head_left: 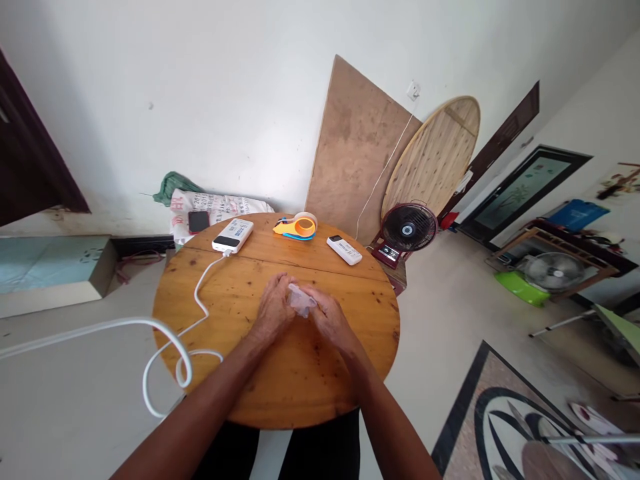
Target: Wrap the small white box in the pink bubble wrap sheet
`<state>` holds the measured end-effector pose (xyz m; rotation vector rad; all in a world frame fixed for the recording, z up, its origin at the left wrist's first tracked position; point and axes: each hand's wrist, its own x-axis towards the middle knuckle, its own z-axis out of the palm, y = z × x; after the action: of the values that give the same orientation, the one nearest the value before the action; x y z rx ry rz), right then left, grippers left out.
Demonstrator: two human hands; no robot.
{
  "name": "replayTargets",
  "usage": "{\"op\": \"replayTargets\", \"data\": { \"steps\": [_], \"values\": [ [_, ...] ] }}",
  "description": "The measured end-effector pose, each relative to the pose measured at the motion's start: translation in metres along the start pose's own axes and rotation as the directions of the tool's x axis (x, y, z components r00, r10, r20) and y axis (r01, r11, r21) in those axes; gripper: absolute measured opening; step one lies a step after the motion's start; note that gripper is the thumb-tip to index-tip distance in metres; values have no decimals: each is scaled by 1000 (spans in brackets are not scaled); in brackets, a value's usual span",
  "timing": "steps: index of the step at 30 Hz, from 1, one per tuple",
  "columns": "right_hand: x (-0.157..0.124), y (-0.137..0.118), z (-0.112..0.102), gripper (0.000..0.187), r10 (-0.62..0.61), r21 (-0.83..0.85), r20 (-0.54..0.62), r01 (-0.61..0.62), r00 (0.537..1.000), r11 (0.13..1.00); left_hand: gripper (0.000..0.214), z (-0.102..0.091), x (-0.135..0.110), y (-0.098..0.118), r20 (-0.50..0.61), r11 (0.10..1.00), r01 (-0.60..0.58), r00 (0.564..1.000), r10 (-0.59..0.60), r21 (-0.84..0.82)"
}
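Observation:
Both my hands meet over the middle of a round wooden table (pixel 240 400). My left hand (pixel 273 310) and my right hand (pixel 330 320) are closed on a small clear plastic piece (pixel 301 300), perhaps a little bag, pinched between their fingers just above the tabletop. What it holds, if anything, I cannot make out.
At the table's far side lie a white power bank (pixel 233 235) with a white cable (pixel 200 300) trailing off the left edge, an orange and blue tape dispenser (pixel 296 227) and a white remote (pixel 344 250). A black phone (pixel 199 221) rests on a sack behind. A floor fan (pixel 407 230) stands at right.

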<state>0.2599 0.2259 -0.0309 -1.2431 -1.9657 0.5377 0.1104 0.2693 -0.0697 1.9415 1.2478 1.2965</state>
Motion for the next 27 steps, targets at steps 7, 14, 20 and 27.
{"op": "replayTargets", "data": {
  "steps": [7, 14, 20, 27],
  "values": [
    [-20, 3, 5, 59, -96, -175, 63, 105, 993, 979, 17, -11, 1, 2, 144, 997, 71, 987, -66, -30],
    [-23, 14, 16, 55, -167, -317, 38, 170, 985, 933, 36, -36, -1, 14, 312, 996, -15, 950, -13, 86],
    [-22, 18, 18, 52, -176, -280, 9, 172, 984, 944, 51, -24, -15, -7, 263, 991, -88, 963, 58, 105],
    [-15, 11, 4, 44, -121, -91, -8, 120, 993, 989, 41, -16, -16, -1, 190, 990, -118, 977, 100, 82]
  ]
}}
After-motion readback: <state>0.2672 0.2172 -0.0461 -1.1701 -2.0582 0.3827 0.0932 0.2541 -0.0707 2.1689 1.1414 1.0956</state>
